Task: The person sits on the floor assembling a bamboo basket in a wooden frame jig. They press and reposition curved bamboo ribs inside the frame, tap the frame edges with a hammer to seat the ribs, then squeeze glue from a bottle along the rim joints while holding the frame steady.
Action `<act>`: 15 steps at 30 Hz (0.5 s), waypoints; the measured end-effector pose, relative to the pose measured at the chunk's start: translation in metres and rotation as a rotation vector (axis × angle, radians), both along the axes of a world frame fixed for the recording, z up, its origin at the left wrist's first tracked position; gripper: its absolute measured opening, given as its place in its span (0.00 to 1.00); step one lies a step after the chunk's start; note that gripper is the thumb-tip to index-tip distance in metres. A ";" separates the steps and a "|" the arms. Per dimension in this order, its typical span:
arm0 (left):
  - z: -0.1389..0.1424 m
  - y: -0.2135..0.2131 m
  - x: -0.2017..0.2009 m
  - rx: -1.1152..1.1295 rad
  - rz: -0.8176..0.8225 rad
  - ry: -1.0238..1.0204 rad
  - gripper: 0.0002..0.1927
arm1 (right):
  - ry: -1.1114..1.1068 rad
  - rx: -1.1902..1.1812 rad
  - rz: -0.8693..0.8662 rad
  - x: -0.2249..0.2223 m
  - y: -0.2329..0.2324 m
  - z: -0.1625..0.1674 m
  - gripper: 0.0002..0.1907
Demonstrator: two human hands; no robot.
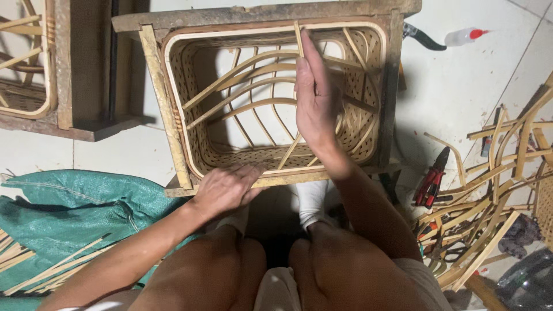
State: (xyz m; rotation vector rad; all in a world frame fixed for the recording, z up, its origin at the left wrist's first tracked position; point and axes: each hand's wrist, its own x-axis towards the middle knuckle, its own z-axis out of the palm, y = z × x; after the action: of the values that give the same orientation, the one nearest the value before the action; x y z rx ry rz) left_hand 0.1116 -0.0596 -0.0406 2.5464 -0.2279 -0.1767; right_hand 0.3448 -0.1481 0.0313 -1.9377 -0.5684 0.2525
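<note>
Right hand (pixel 315 98) pinches bamboo strip (pixel 298 39), lower end hidden; left hand (pixel 226 187) flat on basket (pixel 173 86) rim.

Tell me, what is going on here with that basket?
A person sits over a woven bamboo basket set in a wooden frame on the floor. The right hand holds a thin bamboo strip upright inside the basket, where curved strips already cross. The left hand presses on the near rim. Red-handled pliers and loose strips lie to the right.
</note>
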 end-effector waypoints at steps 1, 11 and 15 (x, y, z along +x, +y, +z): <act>0.008 0.001 0.004 0.018 -0.057 0.211 0.29 | 0.050 -0.011 0.014 0.001 0.002 0.003 0.22; 0.048 0.108 0.193 0.262 -0.044 -0.499 0.28 | 0.090 -0.006 0.122 0.014 0.019 0.020 0.20; 0.042 0.121 0.223 0.271 -0.239 -0.418 0.40 | 0.316 -0.138 0.053 0.013 0.016 0.019 0.22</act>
State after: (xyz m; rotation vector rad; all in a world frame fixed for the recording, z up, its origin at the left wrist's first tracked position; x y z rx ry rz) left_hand 0.3345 0.0613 0.0018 2.7961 -0.7140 0.2569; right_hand 0.3576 -0.1323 0.0504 -1.9642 -0.4014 0.6328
